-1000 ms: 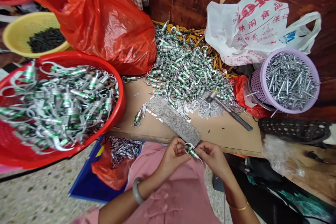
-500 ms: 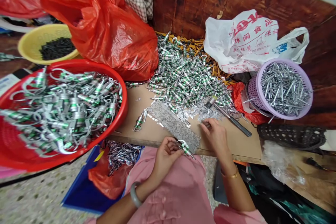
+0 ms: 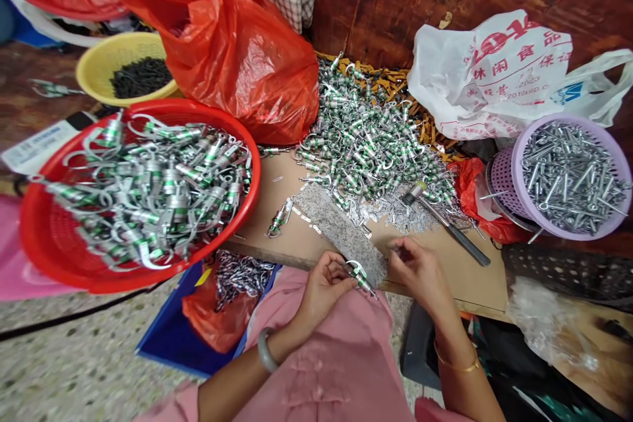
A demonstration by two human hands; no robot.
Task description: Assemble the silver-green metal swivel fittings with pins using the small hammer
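Note:
My left hand (image 3: pixel 321 287) is closed on a small green-and-silver metal fitting (image 3: pixel 364 281) with a curved hook, just above the near end of a worn grey metal plate (image 3: pixel 341 231). To the right of the plate, my right hand (image 3: pixel 420 270) is pinched closed. Whatever its fingertips hold is too small and dark to make out. Tiny flat metal links (image 3: pixel 405 212) with holes lie scattered beyond the plate. Behind them rises a heap of similar green-and-silver fittings (image 3: pixel 366 138). One more fitting (image 3: pixel 279 219) lies by itself left of the plate.
A hammer (image 3: pixel 459 237) rests on the cardboard at right. The purple basket (image 3: pixel 517 165) holds metal eye pins; the red basket (image 3: pixel 254 178) is full of fittings. Red (image 3: pixel 252 59) and white plastic bags (image 3: pixel 489 72) flank the heap. A yellow basket (image 3: pixel 89 69) contains dark pieces.
The view has shifted, so the whole scene sits farther right. My right hand has come a little lower, nearer the plate's near end. My left hand keeps hold of the fitting.

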